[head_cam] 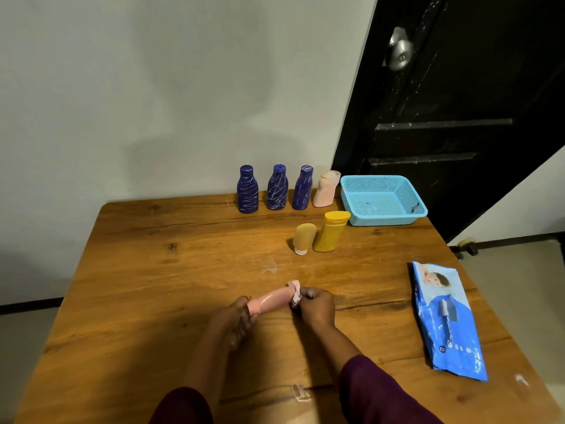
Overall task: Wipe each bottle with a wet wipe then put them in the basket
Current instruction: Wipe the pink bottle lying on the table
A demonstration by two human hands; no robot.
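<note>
The wooden table [153, 270] carries everything; on its right side lies the blue wipes pack [449, 322], flat and well apart from the rest; at the far right corner sits the blue basket [388, 220], with no bottle in it. Along the far edge stand 3 blue bottles [277, 188] and 1 pale bottle [325, 189]; nearer, a yellow bottle [330, 232] and a tan bottle [303, 238] stand just beside each other. The pink bottle [272, 299] lies sideways low over the near middle of the table; the left hand [241, 319] grips one end, fingers curled round it; the right hand [316, 306] pinches a bunched wet wipe [295, 293] against the other end. The bottle looks like light, stiff plastic, likely slick once damp; a hold round the body, away from the wetted part, seems safest.
</note>
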